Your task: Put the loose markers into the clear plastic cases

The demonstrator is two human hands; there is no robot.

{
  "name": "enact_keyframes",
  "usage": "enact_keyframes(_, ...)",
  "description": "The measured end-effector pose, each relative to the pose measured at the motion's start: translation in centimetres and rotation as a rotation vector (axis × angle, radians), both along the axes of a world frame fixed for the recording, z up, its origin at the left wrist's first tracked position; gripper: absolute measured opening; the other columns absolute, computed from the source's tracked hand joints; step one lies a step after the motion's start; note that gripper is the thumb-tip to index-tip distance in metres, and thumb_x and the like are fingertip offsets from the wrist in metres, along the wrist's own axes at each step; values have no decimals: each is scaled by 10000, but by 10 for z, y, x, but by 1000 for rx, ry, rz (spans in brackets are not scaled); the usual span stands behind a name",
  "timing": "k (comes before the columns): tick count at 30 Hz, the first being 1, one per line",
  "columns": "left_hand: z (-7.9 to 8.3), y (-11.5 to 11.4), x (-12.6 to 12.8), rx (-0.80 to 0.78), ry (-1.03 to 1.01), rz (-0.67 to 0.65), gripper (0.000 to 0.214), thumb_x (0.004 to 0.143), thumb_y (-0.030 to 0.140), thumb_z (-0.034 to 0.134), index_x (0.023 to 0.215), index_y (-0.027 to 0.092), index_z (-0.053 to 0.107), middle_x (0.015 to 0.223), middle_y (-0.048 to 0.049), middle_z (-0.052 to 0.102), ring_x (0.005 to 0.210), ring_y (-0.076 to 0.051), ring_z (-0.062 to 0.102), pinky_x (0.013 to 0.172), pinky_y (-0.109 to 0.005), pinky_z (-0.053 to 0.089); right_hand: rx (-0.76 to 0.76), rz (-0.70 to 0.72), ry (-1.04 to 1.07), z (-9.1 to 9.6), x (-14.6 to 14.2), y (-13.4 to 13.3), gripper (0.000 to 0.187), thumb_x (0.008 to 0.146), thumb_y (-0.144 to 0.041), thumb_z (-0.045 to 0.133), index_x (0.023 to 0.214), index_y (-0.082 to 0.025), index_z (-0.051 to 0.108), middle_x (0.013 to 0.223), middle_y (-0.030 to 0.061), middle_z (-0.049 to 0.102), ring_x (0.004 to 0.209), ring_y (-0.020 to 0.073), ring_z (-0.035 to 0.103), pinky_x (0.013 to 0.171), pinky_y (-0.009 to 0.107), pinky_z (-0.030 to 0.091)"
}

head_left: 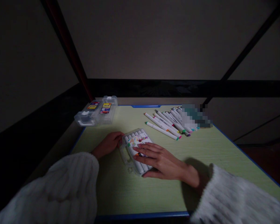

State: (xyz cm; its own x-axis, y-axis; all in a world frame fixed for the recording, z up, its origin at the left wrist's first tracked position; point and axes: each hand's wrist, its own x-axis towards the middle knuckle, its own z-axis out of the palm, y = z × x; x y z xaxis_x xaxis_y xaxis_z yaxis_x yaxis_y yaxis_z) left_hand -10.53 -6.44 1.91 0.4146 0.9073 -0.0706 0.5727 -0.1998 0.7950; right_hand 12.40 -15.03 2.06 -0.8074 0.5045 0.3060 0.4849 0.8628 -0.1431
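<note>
A clear plastic marker case (pixel 128 155) with a colourful printed label lies on the table in front of me, with several white markers inside. My left hand (pixel 109 143) is at the upper left edge of the case, its fingers bent together against that edge; the fingertips are partly hidden. Across the label rests my right hand (pixel 162 161), fingers stretched out and apart, the thumb along the lower side. Beyond it, several loose white markers (pixel 162 130) with coloured ends lie in a fanned heap.
An open, clear plastic case (pixel 95 116) with yellow and blue labels stands at the table's far left corner. A pixelated dark green patch (pixel 192 115) covers something at the far right. The pale green table (pixel 140 199) has a blue rim, with a wall behind it.
</note>
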Motion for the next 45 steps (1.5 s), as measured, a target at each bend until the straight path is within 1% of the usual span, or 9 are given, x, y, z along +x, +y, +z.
enact_keyframes(6,-3,0,-1,-13,-10,-7,185,723,227,406,682,146,568,535,29,484,519,-122,439,516,-225,339,23,-21,-30,-1,-1,-1,552,825,-500,464,1258,-158,461,1369,122,407,1272,233,354,1038,410,322)
enact_keyframes(11,-7,2,-1,-27,-33,8,156,692,193,409,691,147,558,554,29,488,534,-123,449,527,-225,345,87,-23,-57,-4,0,0,540,826,-497,465,1257,-171,458,1355,100,433,1264,240,364,1034,414,331)
enact_keyframes(15,-8,2,-1,-42,-51,6,144,690,196,419,690,145,553,542,34,480,527,-120,451,533,-226,351,142,-23,-62,-6,1,0,537,810,-482,504,1246,-171,469,1335,103,457,1246,251,389,1009,426,363)
enact_keyframes(17,-7,2,-1,-51,-61,0,140,691,197,425,691,142,554,542,35,483,525,-118,454,535,-226,353,176,-21,-69,-7,1,0,538,808,-483,506,1242,-167,472,1324,104,470,1236,252,403,997,428,377)
enact_keyframes(25,-7,4,-1,-70,-90,-20,130,705,163,427,675,137,551,505,47,466,497,-106,438,519,-217,346,362,-17,-112,-14,8,1,486,870,-481,388,1210,-151,500,1293,63,510,1188,227,459,977,401,416)
enact_keyframes(32,-7,4,-2,-55,-122,-22,121,703,158,431,630,144,527,537,38,485,527,-111,461,546,-222,361,480,6,-4,-6,12,1,404,873,-427,424,1112,-133,565,1210,65,582,1124,215,521,939,382,458)
enact_keyframes(40,-6,5,-2,-22,-180,-14,103,687,174,462,665,147,559,604,22,545,614,-131,510,630,-246,404,451,-17,110,-1,14,4,440,876,-440,396,1108,-99,548,1160,110,610,1101,214,537,913,395,473)
enact_keyframes(43,-5,4,-1,-23,-265,-27,114,662,195,523,726,142,600,658,6,595,657,-148,545,669,-269,430,422,-36,150,-1,15,4,455,887,-445,358,1108,-90,536,1144,119,616,1101,219,537,908,388,480)
enact_keyframes(45,-5,4,0,-26,-328,-28,169,634,210,578,781,137,622,721,-12,630,694,-163,569,696,-288,448,395,-45,187,-1,16,5,456,891,-442,348,1129,-90,512,1139,128,616,1109,222,532,899,383,487)
